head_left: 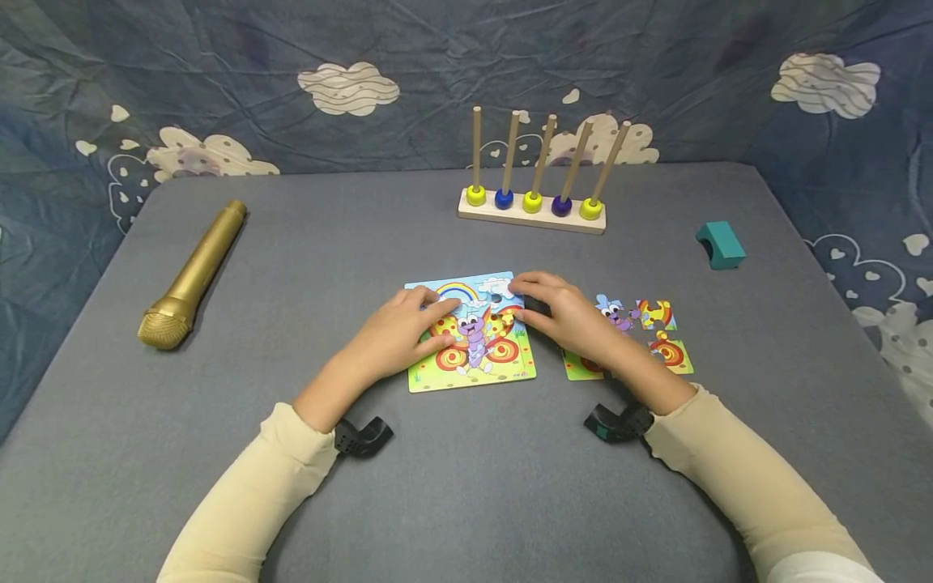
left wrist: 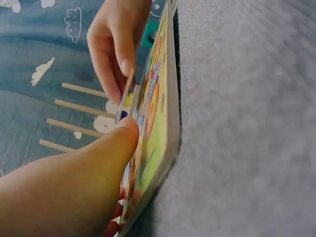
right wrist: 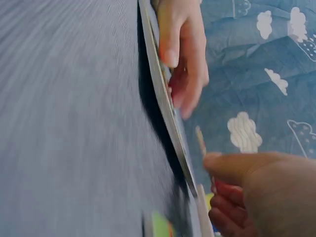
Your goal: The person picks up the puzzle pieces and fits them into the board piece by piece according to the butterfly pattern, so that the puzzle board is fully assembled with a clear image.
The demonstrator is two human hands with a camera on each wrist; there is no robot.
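Note:
A colourful butterfly jigsaw board [head_left: 477, 375] lies on the table between both hands. My left hand [head_left: 394, 332] rests over its left side, fingers loosely spread and thumb near the picture. Over the board's upper right part, my right hand [head_left: 572, 320] pinches a thin puzzle piece [left wrist: 125, 96] between thumb and fingers. In the right wrist view that puzzle piece [right wrist: 201, 140] is seen edge-on, tilted above the board. To the right lie several loose puzzle pieces [head_left: 659, 316], partly hidden by my right hand and forearm.
A wooden peg stand [head_left: 525, 214] with yellow and blue beads stands behind the board. A gold microphone [head_left: 200, 263] lies at the left, and a teal arch block [head_left: 723, 245] sits at the right. A patterned blue cloth [head_left: 437, 48] hangs behind the grey table [head_left: 466, 486].

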